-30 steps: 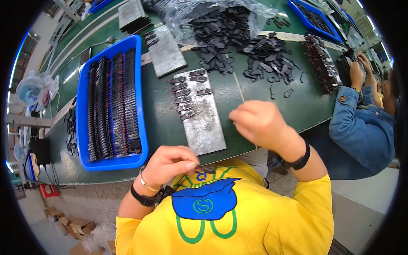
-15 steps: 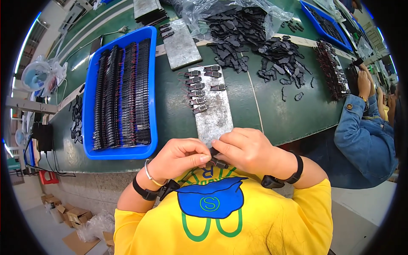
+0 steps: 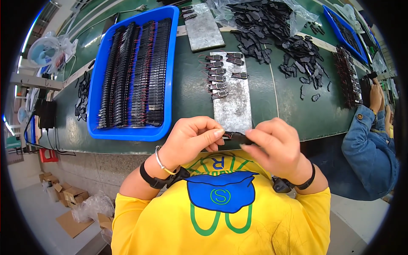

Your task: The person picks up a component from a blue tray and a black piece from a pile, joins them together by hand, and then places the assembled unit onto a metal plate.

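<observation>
In front of my chest, a small black speaker-like part (image 3: 233, 136) with a thin red wire is held by the near end of a grey metal plate (image 3: 232, 111). My left hand (image 3: 194, 135) pinches its left end between thumb and fingertips. The thumb and forefinger of my right hand (image 3: 277, 144) close around its right end, a little apart from each other. My fingers hide much of the part. Several similar black parts (image 3: 217, 78) with red wires lie in two columns on the plate's far half.
Left stands a blue tray (image 3: 169, 85) packed with rows of black parts. Beyond lies another metal plate (image 3: 204, 27). Black cut pieces (image 3: 301, 57) are heaped at the back right, partly under a clear plastic bag (image 3: 221, 12). A co-worker's denim sleeve (image 3: 367, 146) is at the right.
The view has shifted, so the table sits higher and further right in it. My hands have moved apart along the part, and my right fingers have loosened from a tight bunch.
</observation>
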The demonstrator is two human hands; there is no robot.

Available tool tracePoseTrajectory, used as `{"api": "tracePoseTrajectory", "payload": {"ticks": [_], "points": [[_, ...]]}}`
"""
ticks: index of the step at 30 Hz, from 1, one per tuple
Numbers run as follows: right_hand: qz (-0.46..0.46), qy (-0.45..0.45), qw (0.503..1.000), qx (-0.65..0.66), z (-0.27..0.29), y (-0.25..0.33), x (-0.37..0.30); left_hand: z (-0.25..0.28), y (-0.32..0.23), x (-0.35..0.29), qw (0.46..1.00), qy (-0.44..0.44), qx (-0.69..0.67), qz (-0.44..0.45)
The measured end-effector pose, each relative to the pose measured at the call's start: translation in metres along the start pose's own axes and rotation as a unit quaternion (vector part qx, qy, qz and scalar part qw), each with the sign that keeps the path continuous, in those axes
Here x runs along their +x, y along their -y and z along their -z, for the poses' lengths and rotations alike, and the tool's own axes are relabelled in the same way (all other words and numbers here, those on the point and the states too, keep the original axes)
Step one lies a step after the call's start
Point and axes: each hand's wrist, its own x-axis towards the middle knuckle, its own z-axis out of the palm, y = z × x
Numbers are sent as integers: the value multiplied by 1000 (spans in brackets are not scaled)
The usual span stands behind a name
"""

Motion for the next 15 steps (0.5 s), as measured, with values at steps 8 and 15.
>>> {"api": "tracePoseTrajectory", "payload": {"ticks": [8, 15], "points": [[69, -24, 997, -33, -17, 3, -6, -8, 3, -3, 999, -20, -1, -33], [64, -49, 996, -28, -26, -1, -9, -12, 6, -1, 999, -12, -8, -34]]}}
